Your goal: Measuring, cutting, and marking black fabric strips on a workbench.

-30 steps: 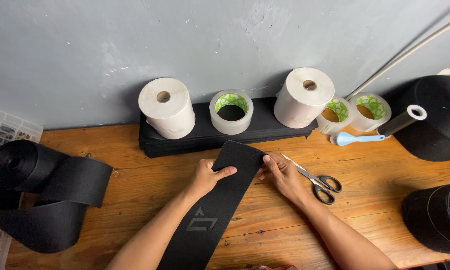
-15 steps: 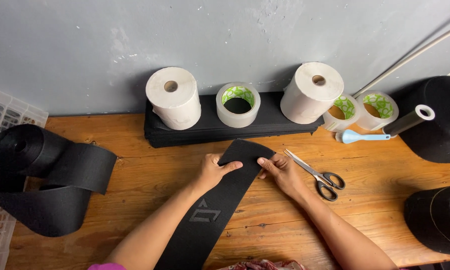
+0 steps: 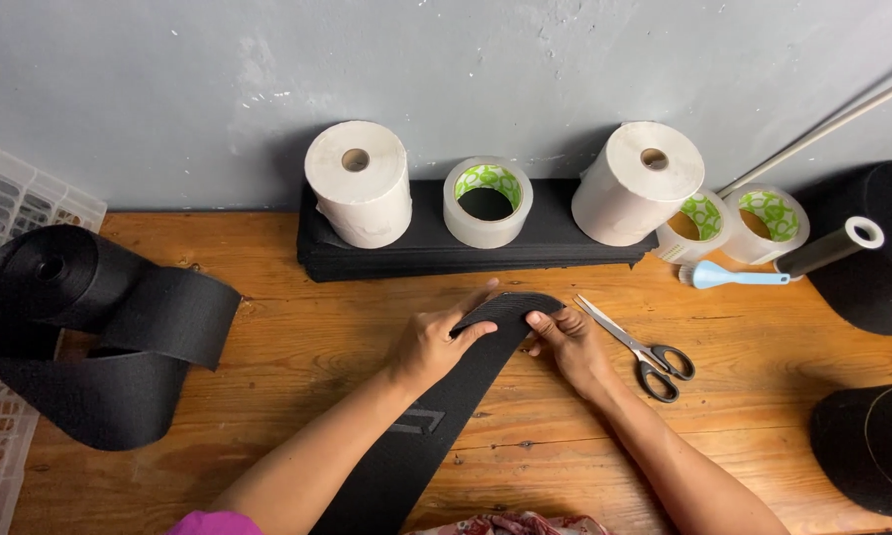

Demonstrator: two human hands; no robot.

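Both hands were on the black strap (image 3: 436,416), which lay slantwise across the wooden desk (image 3: 267,327). The left hand (image 3: 431,342) pressed its far end flat, thumb on top, its grip loosely closed over the folded edge. The right hand (image 3: 570,342) pinched the same end between fingertips. Scissors (image 3: 644,352) lay shut just beside that hand.
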